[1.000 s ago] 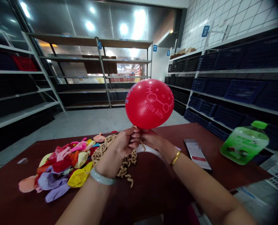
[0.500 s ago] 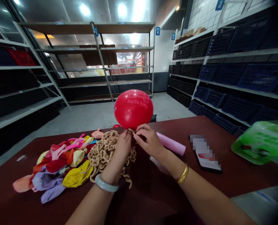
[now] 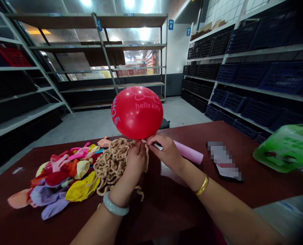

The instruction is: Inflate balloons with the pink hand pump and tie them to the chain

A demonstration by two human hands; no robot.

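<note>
An inflated red balloon [image 3: 137,114] with "hello kitty" printed on it stands above the table, its neck pointing down. My left hand [image 3: 136,156] is closed in a pinch at that neck, which the fingers mostly hide. Close beside it, my right hand [image 3: 166,151] pinches a beige cord [image 3: 147,157] just under the balloon, and one length of it hangs down between the hands. A tangled pile of the same curly cord [image 3: 113,158] lies to the left, partly behind my left wrist.
Limp balloons [image 3: 57,177] in several colours are heaped on the left of the dark red table [image 3: 166,207]. To the right lie a pink cylinder [image 3: 191,153], a phone [image 3: 226,166] and a green pouch [image 3: 284,149]. Shelves with crates [image 3: 245,75] stand beyond.
The balloon looks larger and sits further left, turned so more print shows. A length of cord now hangs below the right fingertips. The view has shifted slightly.
</note>
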